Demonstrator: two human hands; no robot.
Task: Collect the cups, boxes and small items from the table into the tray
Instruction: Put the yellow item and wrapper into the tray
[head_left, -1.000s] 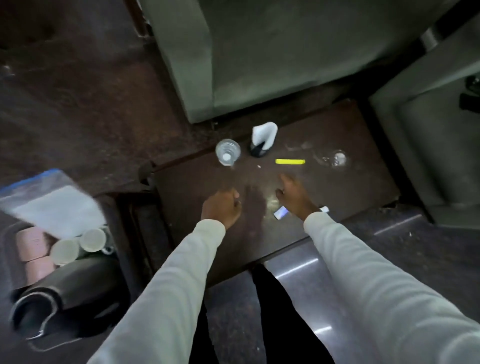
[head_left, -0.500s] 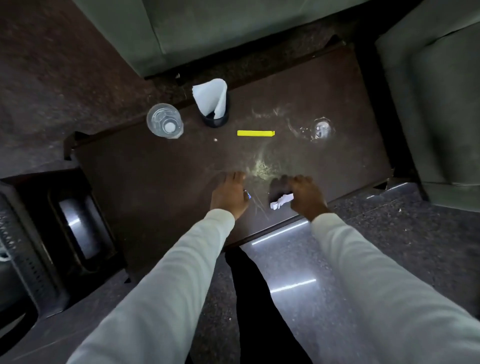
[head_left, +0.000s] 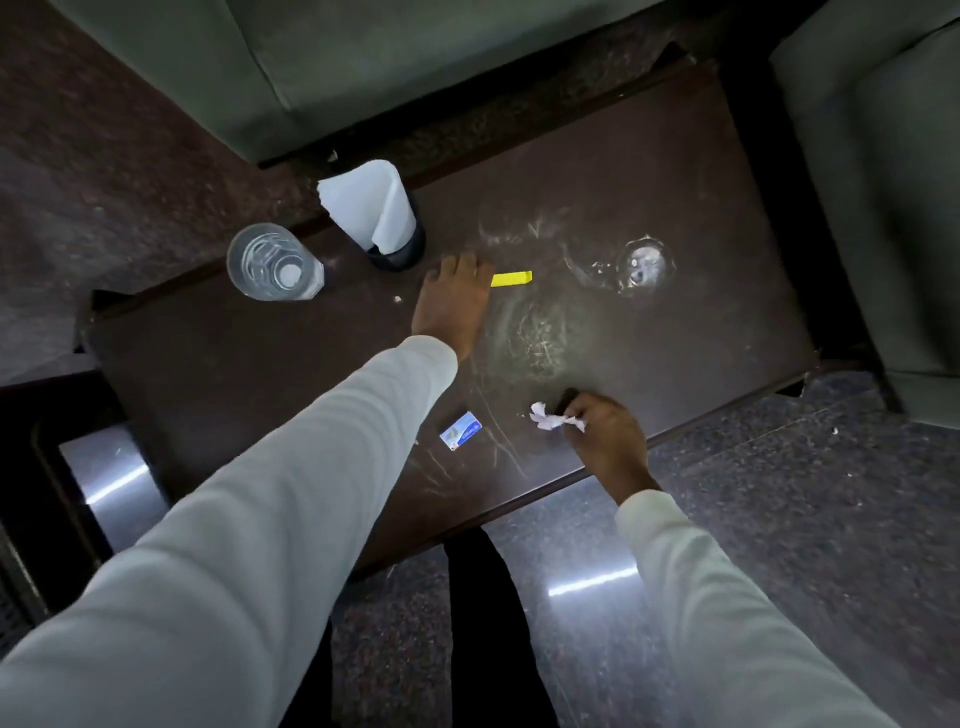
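On the dark brown table (head_left: 208, 374) my left hand (head_left: 451, 304) lies flat with its fingers stretched out, fingertips touching the left end of a small yellow stick (head_left: 512, 279). My right hand (head_left: 602, 434) is near the front edge, fingers closed on a crumpled white paper scrap (head_left: 545, 417). A small blue-and-white packet (head_left: 460, 431) lies loose between my arms. At the far left stands a clear plastic cup (head_left: 272, 263). Beside it is a dark holder with white napkins (head_left: 375, 213). The tray is out of view.
A shiny wet ring or clear lid (head_left: 643, 266) marks the table's right part. Grey sofas (head_left: 363, 57) border the far side and the right (head_left: 883, 182). A low dark stand with a metallic panel (head_left: 111, 480) sits at the left. Polished stone floor (head_left: 753, 519) lies in front.
My left hand has reached forward from the front of the table to the yellow stick, uncovering the blue packet. My right hand stays on the paper scrap. The view moved closer.
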